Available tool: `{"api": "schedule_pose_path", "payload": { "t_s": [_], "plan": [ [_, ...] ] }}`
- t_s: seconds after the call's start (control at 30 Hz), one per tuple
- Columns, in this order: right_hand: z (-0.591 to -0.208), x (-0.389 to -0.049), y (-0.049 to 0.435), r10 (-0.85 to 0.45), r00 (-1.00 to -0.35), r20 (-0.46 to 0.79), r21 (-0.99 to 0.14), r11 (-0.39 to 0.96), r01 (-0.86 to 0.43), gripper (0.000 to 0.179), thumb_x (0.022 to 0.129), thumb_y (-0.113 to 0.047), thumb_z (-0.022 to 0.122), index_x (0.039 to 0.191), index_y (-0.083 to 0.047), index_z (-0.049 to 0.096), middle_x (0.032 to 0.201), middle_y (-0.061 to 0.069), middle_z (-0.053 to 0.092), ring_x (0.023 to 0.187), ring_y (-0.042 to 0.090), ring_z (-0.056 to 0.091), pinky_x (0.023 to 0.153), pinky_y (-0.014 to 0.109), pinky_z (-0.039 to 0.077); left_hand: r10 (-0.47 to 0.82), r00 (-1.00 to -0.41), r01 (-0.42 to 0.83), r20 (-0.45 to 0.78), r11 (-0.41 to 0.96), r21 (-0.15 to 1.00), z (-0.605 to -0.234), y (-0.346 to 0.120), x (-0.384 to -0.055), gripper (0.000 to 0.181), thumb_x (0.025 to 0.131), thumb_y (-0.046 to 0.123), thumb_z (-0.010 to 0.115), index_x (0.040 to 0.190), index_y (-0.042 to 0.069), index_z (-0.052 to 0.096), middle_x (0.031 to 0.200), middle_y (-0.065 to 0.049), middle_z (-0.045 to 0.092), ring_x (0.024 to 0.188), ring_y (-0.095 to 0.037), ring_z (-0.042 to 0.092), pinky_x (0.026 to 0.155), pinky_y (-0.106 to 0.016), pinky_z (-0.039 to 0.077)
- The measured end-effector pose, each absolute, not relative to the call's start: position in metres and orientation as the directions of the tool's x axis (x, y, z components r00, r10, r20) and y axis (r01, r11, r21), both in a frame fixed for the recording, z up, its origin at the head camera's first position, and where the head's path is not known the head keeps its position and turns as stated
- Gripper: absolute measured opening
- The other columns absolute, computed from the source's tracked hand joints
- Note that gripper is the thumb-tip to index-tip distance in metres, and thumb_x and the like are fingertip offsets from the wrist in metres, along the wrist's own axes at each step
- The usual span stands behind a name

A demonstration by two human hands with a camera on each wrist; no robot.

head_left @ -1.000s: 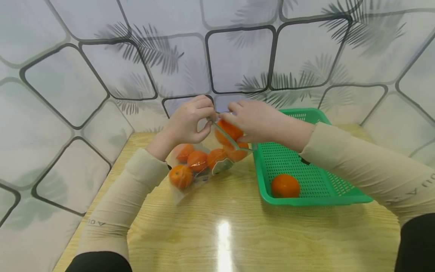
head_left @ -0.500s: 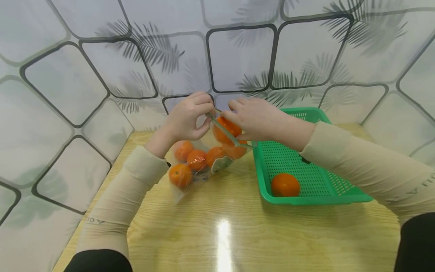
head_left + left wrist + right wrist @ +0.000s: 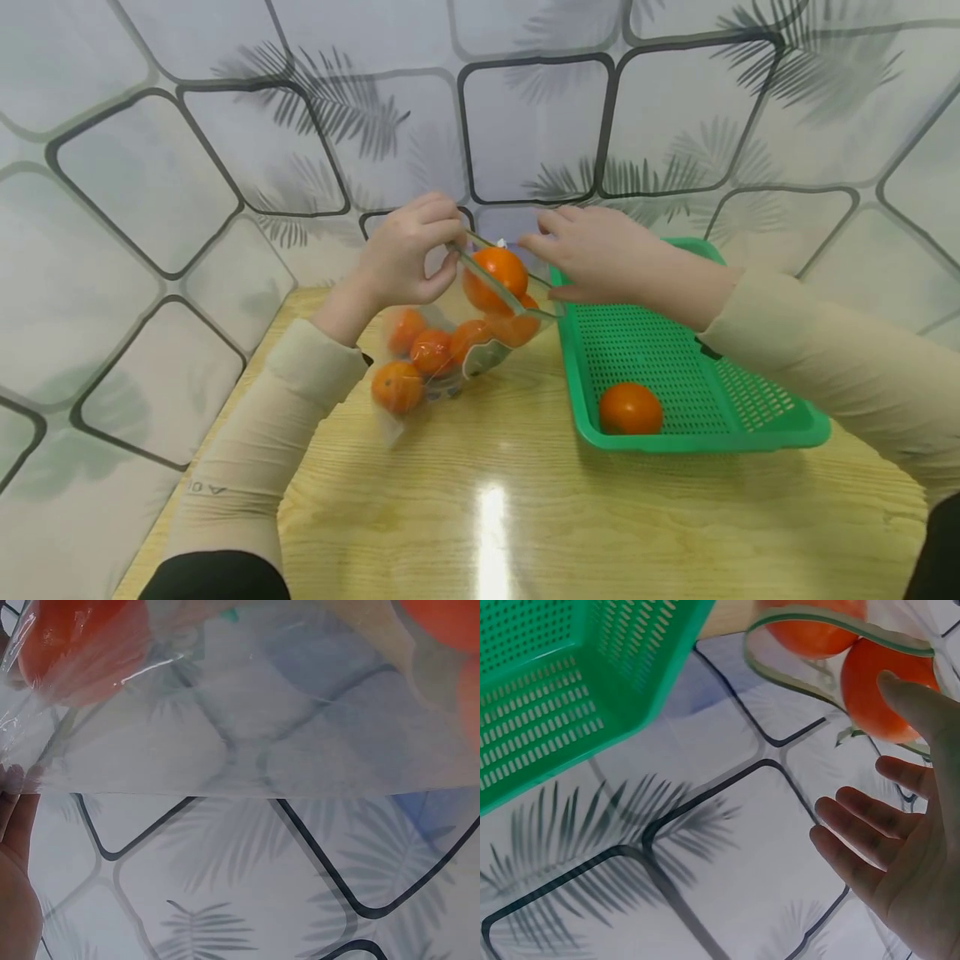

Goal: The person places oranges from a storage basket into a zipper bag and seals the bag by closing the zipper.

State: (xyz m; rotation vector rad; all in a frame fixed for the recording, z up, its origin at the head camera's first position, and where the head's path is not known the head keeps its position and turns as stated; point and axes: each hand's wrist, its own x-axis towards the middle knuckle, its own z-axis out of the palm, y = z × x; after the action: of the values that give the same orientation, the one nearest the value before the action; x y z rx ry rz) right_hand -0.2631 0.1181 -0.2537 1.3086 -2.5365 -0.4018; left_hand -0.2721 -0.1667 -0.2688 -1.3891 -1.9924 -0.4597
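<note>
My left hand (image 3: 408,254) pinches the rim of a clear zip-top plastic bag (image 3: 486,358) at its upper left corner. Several oranges show through the plastic. The topmost orange (image 3: 504,271) lies just inside the spread mouth. My right hand (image 3: 603,254) is just right of the mouth, holding nothing. In the right wrist view its fingers (image 3: 862,817) are spread and relaxed, apart from the orange (image 3: 881,694). The left wrist view shows mostly the bag's film (image 3: 247,727), with only part of the left hand (image 3: 19,892) at the edge.
A green perforated plastic basket (image 3: 697,442) stands right of the bag. One orange (image 3: 631,408) sits in its near left corner. The wooden table (image 3: 405,508) backs onto patterned wall panels (image 3: 532,133).
My right hand has let go of the topmost orange and drawn back to the right. That orange stays in the bag's mouth. My left hand has risen slightly with the rim.
</note>
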Motion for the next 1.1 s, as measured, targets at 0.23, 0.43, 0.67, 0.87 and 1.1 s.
{"api": "schedule_pose_path", "payload": {
  "t_s": [0.23,0.43,0.67,0.87,1.1],
  "plan": [
    [-0.261,-0.263,0.145,-0.805,-0.590,0.059,0.375,0.566,-0.734,0.076,0.087,-0.048,0.084,0.146,-0.009,0.057,0.123,0.019,0.062,0.105,0.036,0.064,0.086,0.049,0.059,0.691,-0.210,0.925,0.692,0.369,-0.088,-0.268,-0.169,-0.272,0.009,0.080,0.001,0.054,0.082,0.002,0.062,0.082,-0.012,0.058,0.082,-0.030,0.052,0.076,-0.040,0.045],
    [-0.266,-0.257,0.165,-0.810,-0.585,0.045,0.377,0.556,-0.741,0.076,0.084,-0.047,0.086,0.143,-0.009,0.056,0.122,0.020,0.062,0.104,0.037,0.064,0.085,0.051,0.060,0.690,-0.206,0.924,0.694,0.371,-0.095,-0.268,-0.169,-0.272,0.010,0.079,0.002,0.053,0.082,0.002,0.063,0.082,-0.012,0.058,0.081,-0.030,0.051,0.075,-0.040,0.044],
    [-0.268,-0.252,0.177,-0.799,-0.601,0.020,0.365,0.566,-0.739,0.078,0.081,-0.047,0.088,0.143,-0.010,0.057,0.124,0.020,0.062,0.106,0.037,0.065,0.085,0.052,0.060,0.694,-0.198,0.926,0.692,0.365,-0.101,-0.269,-0.169,-0.273,0.009,0.080,0.003,0.054,0.082,0.002,0.063,0.082,-0.012,0.058,0.081,-0.030,0.051,0.075,-0.040,0.044],
    [-0.271,-0.250,0.183,-0.800,-0.600,-0.007,0.386,0.551,-0.740,0.083,0.081,-0.051,0.087,0.147,-0.010,0.057,0.134,0.023,0.060,0.112,0.039,0.066,0.085,0.052,0.061,0.699,-0.206,0.922,0.685,0.374,-0.105,-0.269,-0.169,-0.271,0.008,0.082,0.004,0.054,0.082,0.003,0.062,0.083,-0.011,0.059,0.080,-0.029,0.051,0.076,-0.041,0.044],
    [-0.275,-0.244,0.190,-0.812,-0.583,0.000,0.388,0.538,-0.749,0.083,0.080,-0.051,0.089,0.145,-0.010,0.058,0.126,0.021,0.062,0.105,0.037,0.065,0.082,0.049,0.061,0.703,-0.208,0.923,0.680,0.371,-0.101,-0.270,-0.169,-0.271,0.008,0.081,0.001,0.053,0.082,0.004,0.061,0.083,-0.011,0.058,0.080,-0.029,0.049,0.075,-0.040,0.043]
  ]
}}
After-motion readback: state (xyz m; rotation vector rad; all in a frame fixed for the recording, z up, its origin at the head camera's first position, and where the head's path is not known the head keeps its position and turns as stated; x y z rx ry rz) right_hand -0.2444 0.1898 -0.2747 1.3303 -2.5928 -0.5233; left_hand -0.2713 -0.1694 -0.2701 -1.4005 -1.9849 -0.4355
